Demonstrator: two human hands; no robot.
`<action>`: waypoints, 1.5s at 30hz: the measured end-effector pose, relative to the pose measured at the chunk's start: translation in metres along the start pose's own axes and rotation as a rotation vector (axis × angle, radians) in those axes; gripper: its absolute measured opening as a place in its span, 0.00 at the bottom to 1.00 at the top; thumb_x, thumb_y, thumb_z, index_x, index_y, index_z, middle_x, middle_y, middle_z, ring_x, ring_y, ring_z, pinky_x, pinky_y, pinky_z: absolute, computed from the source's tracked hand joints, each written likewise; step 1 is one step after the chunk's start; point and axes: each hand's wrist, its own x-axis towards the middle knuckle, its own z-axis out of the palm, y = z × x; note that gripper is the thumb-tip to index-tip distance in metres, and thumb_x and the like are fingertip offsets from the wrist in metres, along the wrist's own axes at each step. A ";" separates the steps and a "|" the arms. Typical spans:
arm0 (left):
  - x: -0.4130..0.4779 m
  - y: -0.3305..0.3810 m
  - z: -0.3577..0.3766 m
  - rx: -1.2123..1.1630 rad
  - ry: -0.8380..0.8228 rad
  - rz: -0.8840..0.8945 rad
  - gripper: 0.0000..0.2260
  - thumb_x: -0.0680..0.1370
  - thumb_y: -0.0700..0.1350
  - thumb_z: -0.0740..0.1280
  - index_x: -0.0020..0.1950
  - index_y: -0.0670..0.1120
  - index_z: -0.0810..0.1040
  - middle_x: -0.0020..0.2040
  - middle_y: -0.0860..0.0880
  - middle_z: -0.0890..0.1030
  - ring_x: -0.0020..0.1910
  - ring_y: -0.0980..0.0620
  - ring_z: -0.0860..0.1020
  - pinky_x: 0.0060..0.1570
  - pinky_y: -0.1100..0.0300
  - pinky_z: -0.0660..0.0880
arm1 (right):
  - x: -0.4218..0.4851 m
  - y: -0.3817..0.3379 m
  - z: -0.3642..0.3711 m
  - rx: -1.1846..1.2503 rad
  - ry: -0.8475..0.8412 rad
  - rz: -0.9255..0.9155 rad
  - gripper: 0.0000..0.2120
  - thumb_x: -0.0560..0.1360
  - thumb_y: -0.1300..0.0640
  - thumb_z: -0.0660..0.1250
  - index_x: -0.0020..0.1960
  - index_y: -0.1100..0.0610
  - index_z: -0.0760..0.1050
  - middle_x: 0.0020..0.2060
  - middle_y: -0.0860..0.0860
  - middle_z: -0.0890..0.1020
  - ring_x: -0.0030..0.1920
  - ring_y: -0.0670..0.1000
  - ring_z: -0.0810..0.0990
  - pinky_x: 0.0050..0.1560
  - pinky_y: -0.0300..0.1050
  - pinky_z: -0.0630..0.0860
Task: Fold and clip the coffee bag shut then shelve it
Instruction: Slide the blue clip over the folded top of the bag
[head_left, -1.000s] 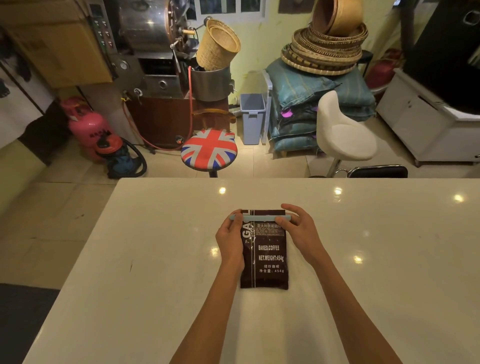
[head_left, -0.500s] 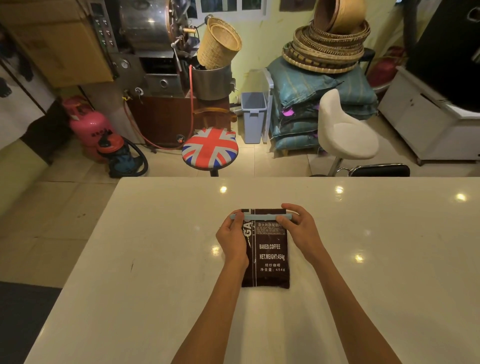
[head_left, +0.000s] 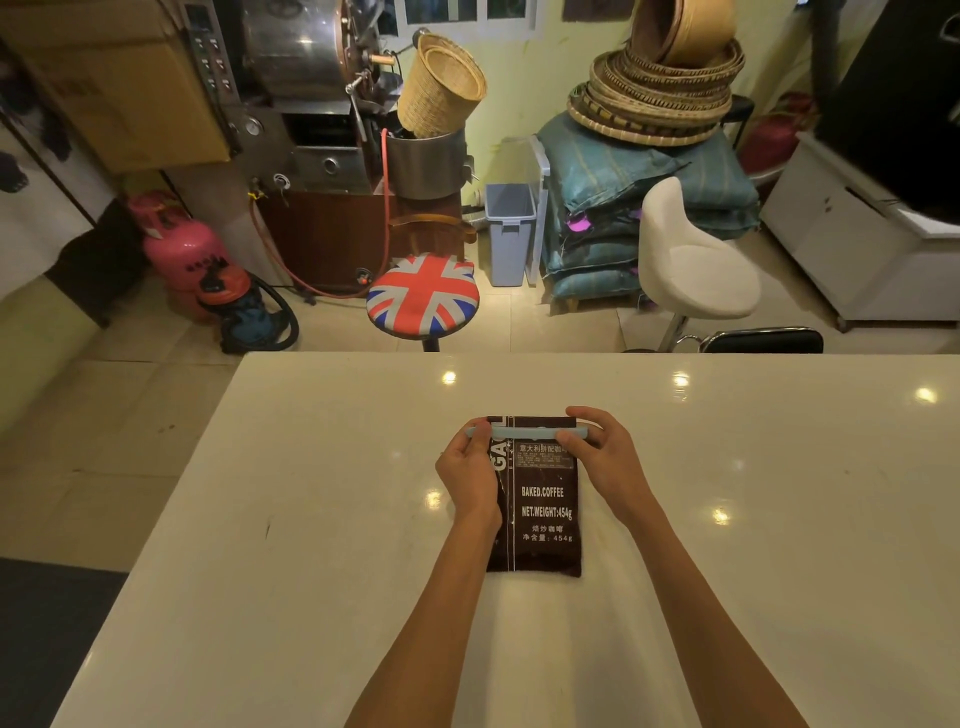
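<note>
Coffee bag (head_left: 540, 512) flat on white surface (head_left: 311, 519), label up, top edge away from the person. Pale blue clip (head_left: 524, 432) lies across its folded top. Left hand (head_left: 467, 473) pinches the clip's left end, right hand (head_left: 605, 457) its right end; fingers of both closed on it.

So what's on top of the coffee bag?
A light blue clip lies across the coffee bag near its top edge. Both hands cover the clip's ends.
</note>
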 end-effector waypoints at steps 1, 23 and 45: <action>0.000 0.000 0.000 0.002 -0.001 0.005 0.07 0.77 0.45 0.68 0.49 0.43 0.84 0.47 0.37 0.84 0.40 0.47 0.83 0.36 0.55 0.81 | 0.000 0.000 0.000 -0.008 0.001 -0.003 0.17 0.76 0.59 0.69 0.64 0.58 0.73 0.47 0.54 0.83 0.46 0.49 0.84 0.40 0.39 0.83; -0.005 -0.016 -0.005 0.464 -0.191 0.245 0.12 0.83 0.49 0.56 0.60 0.44 0.72 0.49 0.49 0.80 0.45 0.56 0.80 0.36 0.71 0.76 | -0.016 0.027 0.049 -0.112 0.352 -0.030 0.15 0.81 0.44 0.57 0.54 0.53 0.77 0.44 0.49 0.83 0.43 0.46 0.82 0.40 0.38 0.77; -0.010 -0.015 -0.018 0.490 -0.225 0.283 0.12 0.84 0.50 0.50 0.55 0.47 0.71 0.47 0.51 0.80 0.45 0.56 0.81 0.38 0.69 0.75 | -0.038 0.033 0.007 -0.117 0.143 -0.016 0.18 0.82 0.50 0.56 0.69 0.53 0.72 0.57 0.49 0.82 0.56 0.49 0.82 0.53 0.42 0.80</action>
